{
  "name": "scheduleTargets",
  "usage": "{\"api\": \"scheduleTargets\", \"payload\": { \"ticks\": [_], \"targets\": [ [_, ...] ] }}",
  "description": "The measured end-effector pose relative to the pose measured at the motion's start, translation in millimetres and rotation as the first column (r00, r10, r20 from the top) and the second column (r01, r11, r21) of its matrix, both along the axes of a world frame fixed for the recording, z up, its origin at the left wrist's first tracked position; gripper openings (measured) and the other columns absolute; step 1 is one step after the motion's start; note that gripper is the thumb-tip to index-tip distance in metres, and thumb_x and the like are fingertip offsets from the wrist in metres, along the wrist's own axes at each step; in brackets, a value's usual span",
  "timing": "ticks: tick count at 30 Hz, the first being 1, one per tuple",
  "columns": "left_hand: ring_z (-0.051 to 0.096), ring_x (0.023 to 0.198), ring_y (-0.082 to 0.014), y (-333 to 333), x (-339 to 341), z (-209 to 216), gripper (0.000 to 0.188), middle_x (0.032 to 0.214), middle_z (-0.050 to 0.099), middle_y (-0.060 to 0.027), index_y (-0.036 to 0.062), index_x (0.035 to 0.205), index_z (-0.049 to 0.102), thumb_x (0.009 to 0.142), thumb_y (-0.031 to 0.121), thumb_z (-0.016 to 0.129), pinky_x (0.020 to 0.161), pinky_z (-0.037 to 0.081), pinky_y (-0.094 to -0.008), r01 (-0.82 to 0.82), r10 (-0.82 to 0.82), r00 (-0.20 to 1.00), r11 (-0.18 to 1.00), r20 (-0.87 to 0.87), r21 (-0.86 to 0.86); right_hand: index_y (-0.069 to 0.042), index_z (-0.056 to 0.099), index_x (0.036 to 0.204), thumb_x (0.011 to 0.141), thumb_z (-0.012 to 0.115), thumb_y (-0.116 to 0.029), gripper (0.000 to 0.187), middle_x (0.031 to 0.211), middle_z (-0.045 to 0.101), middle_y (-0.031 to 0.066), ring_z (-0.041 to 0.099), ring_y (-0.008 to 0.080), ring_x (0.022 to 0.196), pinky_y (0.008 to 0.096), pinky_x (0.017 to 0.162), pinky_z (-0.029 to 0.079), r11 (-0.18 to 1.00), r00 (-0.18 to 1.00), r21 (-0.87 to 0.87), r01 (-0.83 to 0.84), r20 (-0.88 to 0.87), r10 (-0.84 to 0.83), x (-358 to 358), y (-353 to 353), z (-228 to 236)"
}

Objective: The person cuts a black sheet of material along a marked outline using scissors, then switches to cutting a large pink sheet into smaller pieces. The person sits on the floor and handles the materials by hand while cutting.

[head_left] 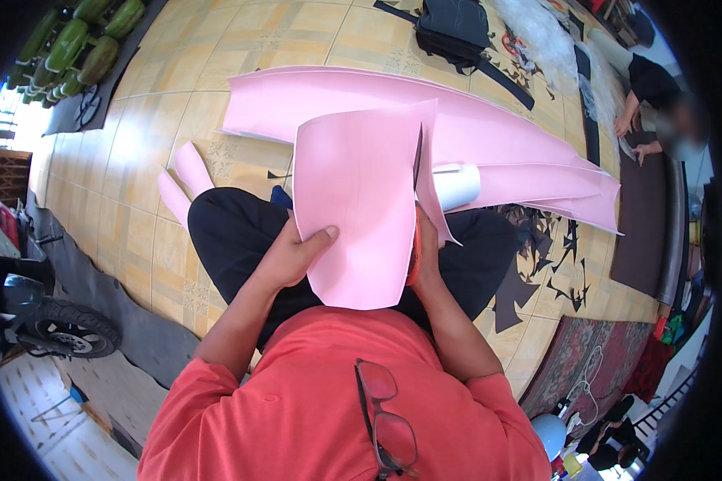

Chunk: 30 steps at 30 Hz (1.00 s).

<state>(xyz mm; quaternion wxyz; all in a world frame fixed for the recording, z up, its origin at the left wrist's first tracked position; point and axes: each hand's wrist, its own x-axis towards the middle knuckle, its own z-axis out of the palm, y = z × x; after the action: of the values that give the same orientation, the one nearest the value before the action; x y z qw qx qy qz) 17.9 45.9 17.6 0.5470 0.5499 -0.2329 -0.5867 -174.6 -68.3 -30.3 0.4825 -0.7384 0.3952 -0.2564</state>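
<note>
A pink sheet (357, 200) with a white underside stands curved above my lap. My left hand (293, 255) grips its lower left edge, thumb on the pink face and fingers hidden behind. Orange-handled scissors (415, 250) are in my right hand (428, 244), which is partly covered by the sheet. Their dark blades point away from me along a cut near the sheet's right side. To the right of that cut a narrow strip (436, 204) hangs down, joined to the sheet near the top as far as I can see.
Larger pink sheets (505, 132) lie beyond my knees on the tiled floor (241, 40), beside a white roll (460, 186). Small pink pieces (191, 168) lie left, dark scraps (515, 301) right. A black backpack (455, 32) is ahead; another person (654, 88) works at far right. A motorcycle (52, 325) stands left.
</note>
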Motion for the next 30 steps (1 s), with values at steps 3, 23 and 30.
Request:
{"api": "scheduleTargets", "payload": {
  "ticks": [3,23,30],
  "targets": [
    [0.055,0.109,-0.0161,0.7,-1.7,-0.9,0.043,0.119,0.058,-0.0087,-0.0014,0.132,0.046,0.092,0.008,0.060,0.093,0.045,-0.0325,-0.042,0.042,0.998,0.999,-0.054,-0.013,0.002,0.056,0.099,0.098,0.049,-0.021,0.024,0.083,0.062,0.0132,0.060,0.0183,0.072,0.0329,0.066,0.048,0.996,0.999,0.079,0.044,-0.024,-0.042,3.8,-0.9,5.4],
    [0.057,0.109,-0.0165,13.7,34.0,5.5,0.051,0.118,0.060,-0.0085,-0.0017,0.132,0.049,0.085,0.007,0.068,0.093,0.046,-0.0326,0.036,-0.037,0.999,0.997,0.017,0.064,0.001,0.058,0.086,0.100,0.043,-0.039,0.045,0.057,0.049,0.0039,0.048,0.0135,0.048,0.0286,0.047,0.039,0.953,0.987,0.276,-0.128,0.135,0.093,-6.1,-30.8,48.2],
    [0.056,0.111,-0.0176,13.1,74.7,11.1,0.054,0.118,0.061,-0.0082,-0.0019,0.130,0.052,0.081,0.008,0.072,0.097,0.044,-0.0333,0.093,-0.097,0.995,0.989,0.031,0.114,0.000,0.055,0.080,0.100,0.041,-0.042,0.048,0.051,0.042,0.0006,0.045,0.0108,0.044,0.0272,0.043,0.038,0.842,0.951,0.470,-0.266,-0.012,0.307,-31.9,-57.1,80.3]
  ]
}}
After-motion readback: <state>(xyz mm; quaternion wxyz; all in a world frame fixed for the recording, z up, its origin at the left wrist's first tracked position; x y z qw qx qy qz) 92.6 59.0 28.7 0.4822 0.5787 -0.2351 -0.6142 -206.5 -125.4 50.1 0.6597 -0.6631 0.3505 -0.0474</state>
